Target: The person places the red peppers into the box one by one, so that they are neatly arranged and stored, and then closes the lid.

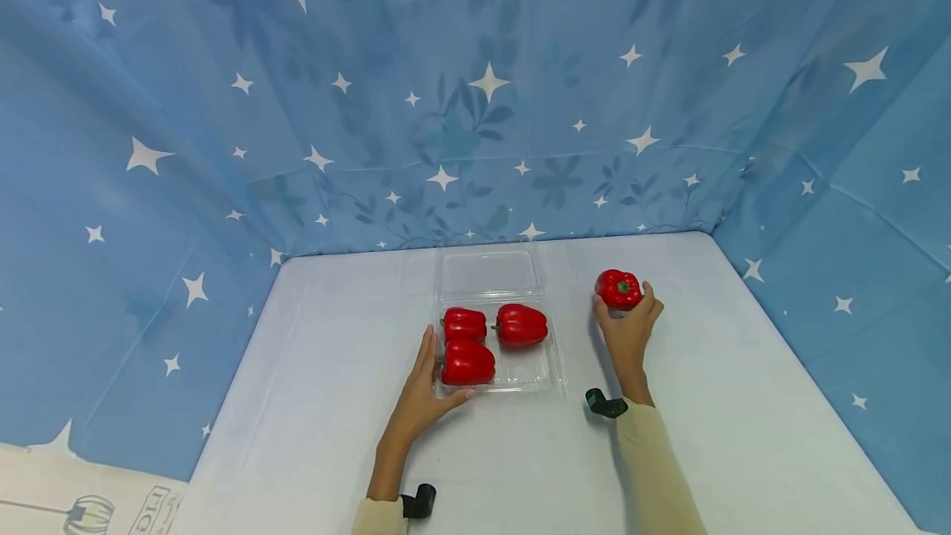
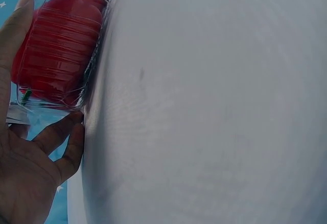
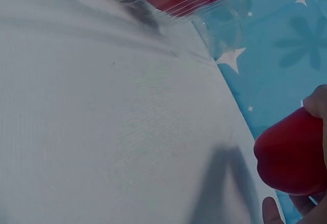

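Observation:
A clear plastic clamshell box (image 1: pixel 526 370) lies with its lid folded back on the white table. Three red bell peppers sit in its base: a small one (image 1: pixel 465 324) at back left, one (image 1: pixel 469 362) at front left and one (image 1: pixel 522 325) at back right. My left hand (image 1: pixel 423 399) rests against the box's front-left corner, fingers along the left side and thumb by the front edge. To the right of the box, my right hand (image 1: pixel 630 335) grips another red bell pepper (image 1: pixel 618 289) between thumb and fingers; its green stem faces me in the head view.
The lid (image 1: pixel 489 272) lies flat behind the base, towards the back of the table (image 1: pixel 334 353). A blue star-patterned cloth (image 1: pixel 475 130) hangs behind and at both sides. Printed beige fabric (image 1: pixel 82 494) shows at the lower left.

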A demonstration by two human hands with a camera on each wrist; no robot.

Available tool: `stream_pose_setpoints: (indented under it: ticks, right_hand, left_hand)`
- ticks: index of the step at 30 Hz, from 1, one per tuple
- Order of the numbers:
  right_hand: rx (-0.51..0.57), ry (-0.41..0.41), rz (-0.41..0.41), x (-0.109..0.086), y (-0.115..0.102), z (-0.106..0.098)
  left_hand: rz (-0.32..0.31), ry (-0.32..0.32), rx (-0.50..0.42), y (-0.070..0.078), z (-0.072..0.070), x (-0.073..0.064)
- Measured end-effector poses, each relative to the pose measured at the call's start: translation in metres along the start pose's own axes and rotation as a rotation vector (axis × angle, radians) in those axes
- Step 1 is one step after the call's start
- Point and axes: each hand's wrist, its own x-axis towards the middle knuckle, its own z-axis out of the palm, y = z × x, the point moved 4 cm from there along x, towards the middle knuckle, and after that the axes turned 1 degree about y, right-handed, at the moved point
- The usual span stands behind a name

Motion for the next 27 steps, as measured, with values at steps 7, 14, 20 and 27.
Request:
stream_pose_setpoints:
  ticks: [7,14,20,27]
  right_hand:
    - [0.166,-0.064,0.096,-0.005,0.004,-0.002]
    - [0.387,-0.190,0.090,-0.012,-0.001,-0.003]
    - [0.507,-0.271,0.111,-0.021,-0.012,-0.003]
    - [0.555,-0.307,0.086,-0.025,-0.024,-0.005]
  left_hand:
    - [-0.012,0.002,0.002,-0.001,-0.001,0.000]
    - [-0.009,0.005,0.008,-0.002,0.000,-0.001]
    - [-0.008,0.005,-0.002,-0.002,-0.001,0.000]
    - [0.005,0.007,0.001,-0.001,0.000,0.001]
